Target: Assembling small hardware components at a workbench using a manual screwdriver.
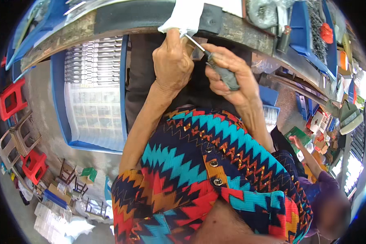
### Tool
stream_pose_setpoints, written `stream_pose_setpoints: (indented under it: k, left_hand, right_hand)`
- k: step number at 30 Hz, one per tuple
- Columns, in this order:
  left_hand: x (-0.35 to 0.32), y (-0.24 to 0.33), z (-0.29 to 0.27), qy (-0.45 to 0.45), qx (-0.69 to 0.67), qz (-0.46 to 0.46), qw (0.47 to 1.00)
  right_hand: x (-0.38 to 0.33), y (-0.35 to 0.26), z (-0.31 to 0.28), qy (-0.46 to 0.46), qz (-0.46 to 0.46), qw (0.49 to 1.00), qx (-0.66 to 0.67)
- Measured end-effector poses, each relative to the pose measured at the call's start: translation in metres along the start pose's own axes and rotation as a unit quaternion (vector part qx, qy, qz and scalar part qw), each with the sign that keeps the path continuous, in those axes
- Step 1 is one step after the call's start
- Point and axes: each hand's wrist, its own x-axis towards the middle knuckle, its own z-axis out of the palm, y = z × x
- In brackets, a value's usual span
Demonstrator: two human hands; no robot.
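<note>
One screwdriver (219,69), near the top centre of the frame, lies diagonally, its metal shaft pointing up-left toward one white cloth (183,16) on the desk (240,30) edge; the right hand (232,77) has its fingers wrapped tight round the grey handle; the left hand (173,63) has its fingers curled, pinching the cloth's lower edge.

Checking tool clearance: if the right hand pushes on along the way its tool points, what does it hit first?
Most likely the left hand, whose thumb lies at the tool's metal tip; the right hand points it up-left toward the white cloth. Depth is unclear.
</note>
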Motion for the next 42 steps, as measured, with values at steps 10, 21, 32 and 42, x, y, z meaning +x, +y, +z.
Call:
stream_pose_setpoints:
  k: [10,21,32,42]
  left_hand:
    - [-0.006,-0.007,0.001,-0.018,0.01,-0.038,0.999]
    - [-0.003,-0.007,0.0,-0.012,-0.002,-0.03,0.999]
    - [-0.005,-0.009,0.001,-0.014,0.011,-0.027,0.999]
    - [-0.002,0.003,-0.002,-0.004,-0.001,-0.011,1.0]
  right_hand:
    - [-0.003,0.013,-0.007,-0.006,-0.21,0.92,-0.331]
    - [0.01,0.017,-0.014,-0.03,-0.257,0.89,-0.375]
    - [0.011,0.014,-0.015,-0.026,-0.245,0.894,-0.374]
    - [-0.004,0.005,0.009,0.062,-0.447,0.481,-0.752]
